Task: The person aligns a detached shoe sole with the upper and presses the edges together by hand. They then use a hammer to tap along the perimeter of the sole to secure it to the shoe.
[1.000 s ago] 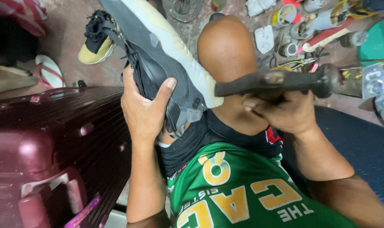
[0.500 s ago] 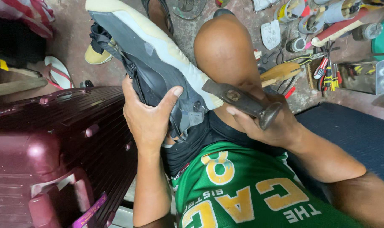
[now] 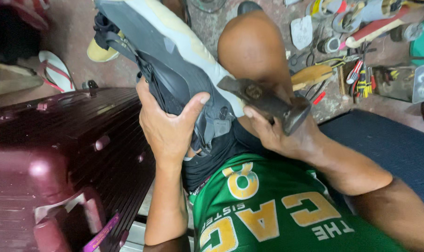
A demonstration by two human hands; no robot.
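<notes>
Left hand: the left hand (image 3: 167, 123) was wrapped around the heel end of a dark grey shoe (image 3: 174, 70), thumb pressed across its upper, fingers hidden behind it.
Shoe: it lay slantwise from the upper left of the frame down to the centre, pale sole turned up, resting against the person's bare knee (image 3: 251, 46).
Right hand: the right hand (image 3: 277, 135) was closed around a hammer (image 3: 268, 100), gripping it close under the head; the worn metal head sat just beside the heel of the shoe, right of centre. I could not tell whether it touched the sole.
Clothing: a green shirt (image 3: 277, 210) with yellow lettering filled the lower middle of the frame, black shorts above it.
Floor: rough, stained concrete (image 3: 72, 37) ran across the top of the frame.
Tools: a scatter of tools (image 3: 361, 77) lay on the floor in the upper right, among them pliers with red handles, a wooden handle and rolls of tape.
Suitcase: a dark red hard-shell suitcase (image 3: 58, 154) lay on its side along the left edge and lower left, close by the left forearm.
Footwear: a flip-flop (image 3: 55, 70) sat at the left edge, and a yellow and black shoe (image 3: 100, 51) lay behind the grey one.
Seat: a dark blue cushion (image 3: 384, 140) showed at the right, under the right arm.
</notes>
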